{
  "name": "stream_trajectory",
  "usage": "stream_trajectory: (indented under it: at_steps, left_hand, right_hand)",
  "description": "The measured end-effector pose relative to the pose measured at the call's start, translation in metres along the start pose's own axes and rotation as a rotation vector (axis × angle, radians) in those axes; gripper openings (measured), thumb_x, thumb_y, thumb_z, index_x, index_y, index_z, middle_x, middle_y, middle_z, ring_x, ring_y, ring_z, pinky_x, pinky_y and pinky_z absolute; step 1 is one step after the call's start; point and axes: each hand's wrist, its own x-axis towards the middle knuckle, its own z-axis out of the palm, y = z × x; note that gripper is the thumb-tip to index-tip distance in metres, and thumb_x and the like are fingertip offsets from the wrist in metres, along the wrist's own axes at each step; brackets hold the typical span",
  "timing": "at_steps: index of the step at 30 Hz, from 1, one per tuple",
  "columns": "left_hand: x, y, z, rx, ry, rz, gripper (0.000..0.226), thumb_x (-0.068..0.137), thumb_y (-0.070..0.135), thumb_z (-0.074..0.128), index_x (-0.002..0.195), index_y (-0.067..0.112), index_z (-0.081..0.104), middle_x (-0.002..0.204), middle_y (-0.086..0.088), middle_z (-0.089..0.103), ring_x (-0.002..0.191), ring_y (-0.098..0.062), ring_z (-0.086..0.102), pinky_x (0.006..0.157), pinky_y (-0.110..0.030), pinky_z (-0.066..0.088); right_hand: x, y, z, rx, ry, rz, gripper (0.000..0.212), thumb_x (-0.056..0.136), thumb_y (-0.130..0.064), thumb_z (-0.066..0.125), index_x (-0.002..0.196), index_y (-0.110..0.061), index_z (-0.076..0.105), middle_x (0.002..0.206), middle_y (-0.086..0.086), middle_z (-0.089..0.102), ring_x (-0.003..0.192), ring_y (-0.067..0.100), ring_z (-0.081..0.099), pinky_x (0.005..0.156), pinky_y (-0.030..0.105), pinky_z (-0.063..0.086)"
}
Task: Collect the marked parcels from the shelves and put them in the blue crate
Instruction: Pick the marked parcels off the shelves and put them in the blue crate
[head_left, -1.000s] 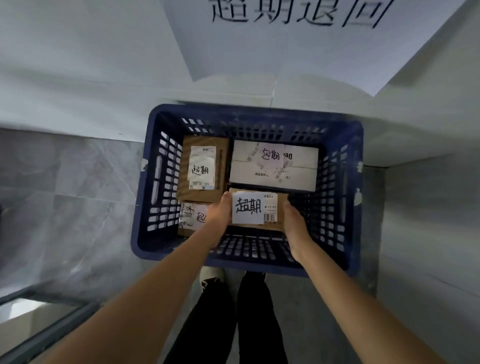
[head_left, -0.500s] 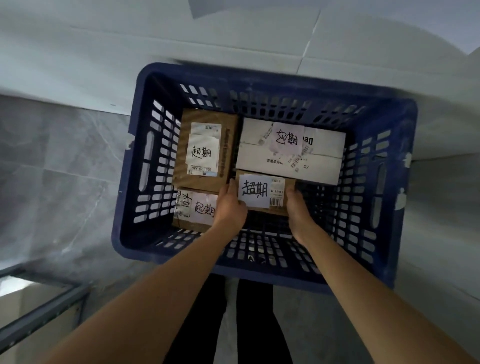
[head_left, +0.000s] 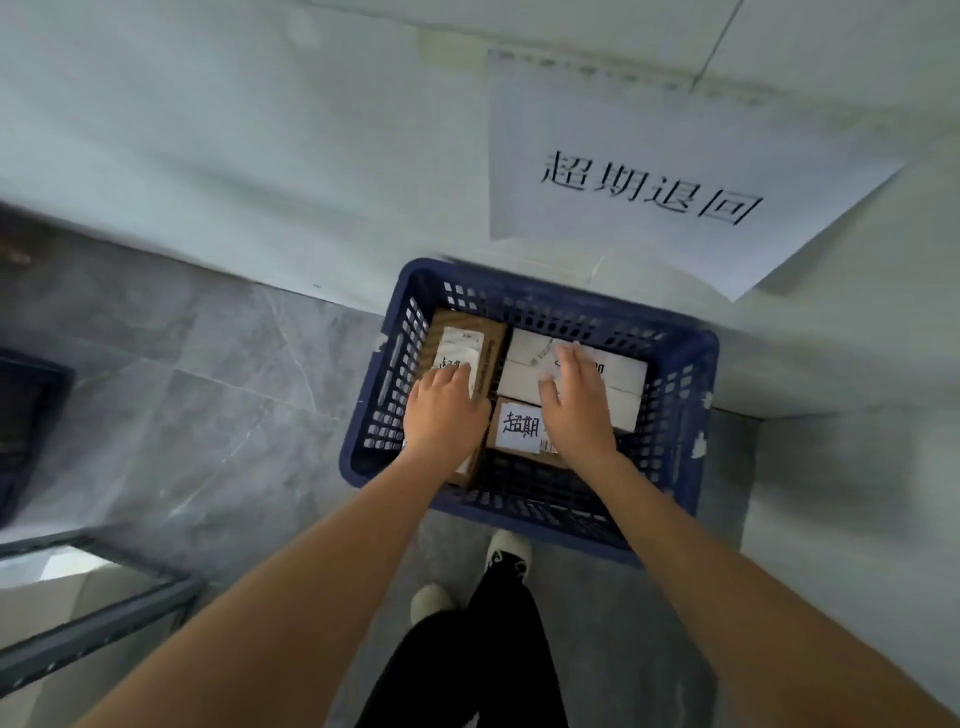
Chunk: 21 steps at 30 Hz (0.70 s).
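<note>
The blue crate (head_left: 675, 447) stands on the floor against the wall, holding several labelled parcels. A small brown parcel (head_left: 517, 427) with a white handwritten label lies near the middle, between my hands and free of them. My left hand (head_left: 447, 410) hovers over the crate's left side with fingers spread, above a tall brown parcel (head_left: 467, 338). Higher up and empty, my right hand (head_left: 574, 402) is open above the white parcel (head_left: 618, 382) at the back right. A fourth parcel at the front left is mostly hidden under my left wrist.
A white paper sign (head_left: 649, 176) with printed characters hangs on the wall above the crate. A dark metal shelf frame (head_left: 104, 618) juts in at the lower left. My feet (head_left: 506, 551) stand on the grey tiled floor just before the crate.
Both hands have let go of the small brown parcel, which now lies in the crate, and have lifted away with fingers spread. The view has pulled back and up.
</note>
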Motion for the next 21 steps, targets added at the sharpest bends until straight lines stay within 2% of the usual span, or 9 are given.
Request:
stream_trajectory:
  at_steps: [6,10,17,21]
  left_hand:
    - [-0.061,-0.019,-0.100,0.176,0.279,0.155,0.066,0.098,0.043,0.034,0.154,0.014,0.013,0.161,-0.004,0.012,0.149,-0.023,0.003,0.121,-0.040,0.005]
    - [-0.130,-0.061,-0.173,0.278,0.469,0.154,0.069,0.098,0.043,0.032,0.154,0.013,0.006,0.162,-0.005,0.002,0.149,-0.024,-0.008,0.121,-0.041,-0.004]
    - [-0.266,-0.145,-0.306,0.314,0.748,-0.137,0.072,0.096,0.043,0.041,0.154,0.012,0.010,0.162,-0.005,0.006,0.150,-0.023,-0.003,0.122,-0.041,-0.001]
    - [-0.340,-0.191,-0.350,0.280,0.908,-0.352,0.072,0.096,0.042,0.042,0.153,0.010,0.013,0.162,-0.005,0.008,0.150,-0.021,-0.001,0.122,-0.040,0.000]
  right_hand:
    - [-0.037,-0.120,-0.047,-0.266,0.041,-0.336,0.060,0.104,-0.039,0.030,0.156,-0.017,0.010,0.163,0.002,0.003,0.150,0.021,-0.001,0.122,0.043,0.001]
    - [-0.084,-0.212,-0.055,-0.321,0.047,-0.531,0.061,0.104,-0.039,0.030,0.156,-0.017,0.007,0.163,0.001,0.000,0.150,0.020,-0.003,0.122,0.041,-0.001]
    - [-0.164,-0.409,-0.050,-0.369,0.040,-0.969,0.060,0.104,-0.037,0.032,0.155,-0.015,0.010,0.163,0.003,0.006,0.151,0.021,0.002,0.120,0.040,-0.001]
    - [-0.222,-0.496,-0.029,-0.316,-0.023,-1.221,0.059,0.103,-0.034,0.036,0.154,-0.014,0.015,0.163,0.003,0.011,0.151,0.020,0.006,0.120,0.040,0.001]
